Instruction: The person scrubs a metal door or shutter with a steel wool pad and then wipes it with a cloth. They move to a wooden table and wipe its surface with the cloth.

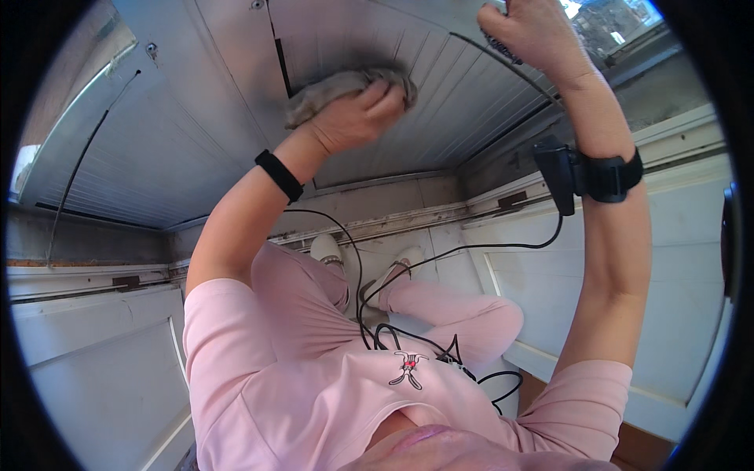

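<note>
My left hand [359, 118], with a black band on its wrist, grips a crumpled grey cloth [330, 94]. The cloth lies against a grey ribbed panel [436, 118], near a short black slot. At the upper right, my right hand [524, 29] has curled fingers and is partly cut off by the picture's edge. A dark, rough-textured thing [503, 50] shows along the underside of that hand; what it is and whether it is held cannot be told. A black device [556, 173] is strapped to my right forearm, with a cable running from it.
Black cables [359, 265] loop across my lap and legs. White panelled doors [106, 377] stand on both sides. Beyond my feet runs a dirty pale track [383, 224]. One thin black rod [82, 159] crosses the panel at left, another [500, 62] lies near my right hand.
</note>
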The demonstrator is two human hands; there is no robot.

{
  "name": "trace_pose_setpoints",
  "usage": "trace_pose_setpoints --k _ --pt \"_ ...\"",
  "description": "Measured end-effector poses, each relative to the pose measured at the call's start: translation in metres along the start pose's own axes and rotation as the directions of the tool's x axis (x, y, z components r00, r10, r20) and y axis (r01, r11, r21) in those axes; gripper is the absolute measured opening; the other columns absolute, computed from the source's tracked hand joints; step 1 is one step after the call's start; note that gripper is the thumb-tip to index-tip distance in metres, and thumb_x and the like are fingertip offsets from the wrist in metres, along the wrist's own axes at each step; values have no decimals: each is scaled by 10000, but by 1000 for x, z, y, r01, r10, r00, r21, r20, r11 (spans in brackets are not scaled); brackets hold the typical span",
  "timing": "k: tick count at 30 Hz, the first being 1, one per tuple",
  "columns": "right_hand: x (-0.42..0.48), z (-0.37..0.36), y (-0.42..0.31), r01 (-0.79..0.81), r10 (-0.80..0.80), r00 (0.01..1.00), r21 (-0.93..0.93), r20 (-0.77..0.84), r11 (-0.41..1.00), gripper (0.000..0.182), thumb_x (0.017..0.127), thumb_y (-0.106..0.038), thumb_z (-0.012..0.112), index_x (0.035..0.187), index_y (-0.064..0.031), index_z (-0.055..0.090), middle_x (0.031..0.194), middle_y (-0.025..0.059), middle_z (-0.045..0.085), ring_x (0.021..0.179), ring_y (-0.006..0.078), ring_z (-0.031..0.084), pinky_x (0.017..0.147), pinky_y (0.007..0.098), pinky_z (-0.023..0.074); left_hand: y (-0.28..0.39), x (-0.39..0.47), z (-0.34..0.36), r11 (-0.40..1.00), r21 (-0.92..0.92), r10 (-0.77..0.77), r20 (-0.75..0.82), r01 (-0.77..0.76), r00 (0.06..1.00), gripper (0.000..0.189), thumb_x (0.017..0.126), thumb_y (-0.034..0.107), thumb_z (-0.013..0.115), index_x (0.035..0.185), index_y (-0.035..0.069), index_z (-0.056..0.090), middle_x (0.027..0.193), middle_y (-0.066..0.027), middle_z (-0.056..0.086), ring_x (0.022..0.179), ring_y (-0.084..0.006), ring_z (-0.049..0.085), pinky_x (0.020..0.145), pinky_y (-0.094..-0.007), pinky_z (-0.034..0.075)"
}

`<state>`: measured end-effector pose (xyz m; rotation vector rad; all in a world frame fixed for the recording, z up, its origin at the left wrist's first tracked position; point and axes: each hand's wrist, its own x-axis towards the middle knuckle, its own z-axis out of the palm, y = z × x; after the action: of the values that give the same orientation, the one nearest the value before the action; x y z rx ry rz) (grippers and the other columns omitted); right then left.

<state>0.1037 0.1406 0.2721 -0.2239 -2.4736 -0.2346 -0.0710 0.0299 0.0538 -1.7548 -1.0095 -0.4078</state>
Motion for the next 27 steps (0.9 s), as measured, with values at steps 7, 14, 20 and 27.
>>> trace_pose_setpoints --k 7,14,20,27 --pt "-2 2 -6 -110 108 994 61 28 992 258 707 -29 548 920 -8 692 849 128 629 735 237 598 707 321 491 87 -101 68 923 -363 269 380 -125 885 358 749 141 586 1080 20 646 1251 -112 509 1185 -233 467 727 -263 544" --pt "-12 9 -17 -22 15 992 -52 -126 998 221 701 -11 566 883 -36 689 785 93 600 667 193 542 613 302 437 127 -172 97 808 -580 401 414 -103 818 302 760 128 575 1028 13 655 1269 -130 502 1187 -269 461 847 -279 518" --pt "-8 9 1 -6 26 992 160 -124 987 217 703 -9 564 881 -37 684 799 112 622 681 205 563 646 301 460 53 -98 24 881 -458 105 438 121 893 275 737 142 585 985 42 647 1181 -103 521 1116 -254 507 827 -289 526" --pt "-10 11 7 44 -15 987 176 -162 983 229 725 -7 529 910 -25 663 811 132 618 725 254 590 685 345 477 -48 -5 -73 982 1 -187 139 188 973 277 709 135 634 982 172 660 1142 -51 520 1003 -233 548 774 -305 510"
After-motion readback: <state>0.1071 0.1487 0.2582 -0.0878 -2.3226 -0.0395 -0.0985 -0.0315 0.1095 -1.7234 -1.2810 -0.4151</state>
